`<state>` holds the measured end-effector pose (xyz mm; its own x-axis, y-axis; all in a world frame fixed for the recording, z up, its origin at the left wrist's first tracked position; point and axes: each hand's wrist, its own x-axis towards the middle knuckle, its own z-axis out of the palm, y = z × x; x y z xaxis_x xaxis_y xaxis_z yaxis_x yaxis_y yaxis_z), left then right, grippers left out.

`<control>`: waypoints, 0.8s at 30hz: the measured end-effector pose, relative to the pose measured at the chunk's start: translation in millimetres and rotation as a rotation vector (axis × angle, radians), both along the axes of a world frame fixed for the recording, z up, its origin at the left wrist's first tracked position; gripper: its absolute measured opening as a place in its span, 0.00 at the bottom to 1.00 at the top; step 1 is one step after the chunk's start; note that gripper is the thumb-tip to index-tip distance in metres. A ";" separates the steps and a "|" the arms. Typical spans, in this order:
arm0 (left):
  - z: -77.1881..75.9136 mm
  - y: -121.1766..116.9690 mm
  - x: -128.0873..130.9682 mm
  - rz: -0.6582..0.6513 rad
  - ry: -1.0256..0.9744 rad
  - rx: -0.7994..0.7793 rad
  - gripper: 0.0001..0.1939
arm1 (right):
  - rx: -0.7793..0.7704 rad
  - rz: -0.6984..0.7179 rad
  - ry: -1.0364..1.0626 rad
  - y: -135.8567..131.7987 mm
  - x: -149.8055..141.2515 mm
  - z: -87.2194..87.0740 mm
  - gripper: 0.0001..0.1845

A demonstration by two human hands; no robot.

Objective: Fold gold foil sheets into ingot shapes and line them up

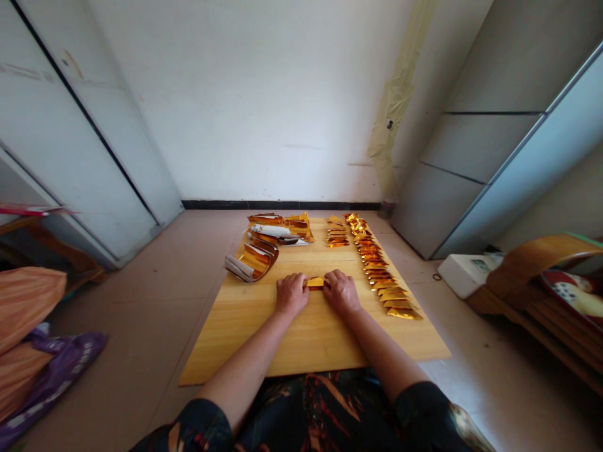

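Note:
Between my two hands, just above or on the wooden board, is a small folded piece of gold foil paper. My left hand is closed on its left end, and my right hand grips the right end. Fingertips on both sides are partly hidden. To the right runs a long row of folded gold foil pieces, overlapping one another. A shorter stack of folded gold pieces lies beyond my hands. Curled gold-and-white paper sheets rest at the board's left, near a bundle of similar sheets.
A white wall stands behind the board. Cabinets are at left, and a grey refrigerator at right. A wooden chair and a white box sit on the right; orange and purple bags lie at left.

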<state>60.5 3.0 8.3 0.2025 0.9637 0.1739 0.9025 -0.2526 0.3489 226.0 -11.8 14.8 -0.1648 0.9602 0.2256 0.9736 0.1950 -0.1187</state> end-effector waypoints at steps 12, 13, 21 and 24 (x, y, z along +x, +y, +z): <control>3.5 6.6 7.2 -0.009 0.069 0.014 0.09 | 0.002 0.014 -0.057 9.7 6.0 -0.7 0.11; 3.9 7.5 7.7 -0.010 0.074 0.014 0.09 | 0.000 0.008 -0.060 10.6 6.5 -1.4 0.11; 3.9 14.8 12.1 -0.029 0.093 0.029 0.09 | -0.010 -0.035 -0.084 17.8 11.6 -6.6 0.12; 3.9 17.5 13.9 -0.052 0.112 0.042 0.10 | -0.017 -0.034 -0.087 21.3 13.9 -8.8 0.12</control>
<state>74.4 20.4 12.2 0.2720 0.9439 0.1870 0.9207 -0.3119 0.2347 239.9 9.5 6.0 -0.1503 0.9692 0.1952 0.9864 0.1602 -0.0360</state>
